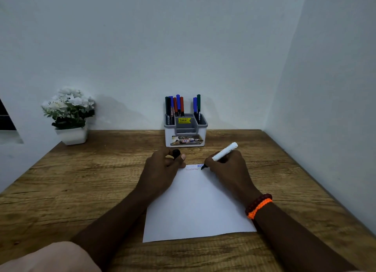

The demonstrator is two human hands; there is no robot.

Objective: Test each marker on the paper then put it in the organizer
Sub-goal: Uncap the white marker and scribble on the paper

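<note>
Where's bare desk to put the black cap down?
Bare wood lies left of the paper, toward the flower pot, and right of it, toward the wall. Crowded: the strip between the organizer and both hands, left hand and right hand.

White marker point(224, 151) in right hand point(227, 168), tip on paper point(197, 206); cap point(176, 154) in left hand point(162, 170).

A white marker point(223, 152) with a black tip is tilting over the paper point(195, 206), its tip touching the far edge beside red and blue zigzags. The paper is lying flat. The organizer point(185, 138) is standing behind, holding capped markers point(178, 105) upright.
</note>
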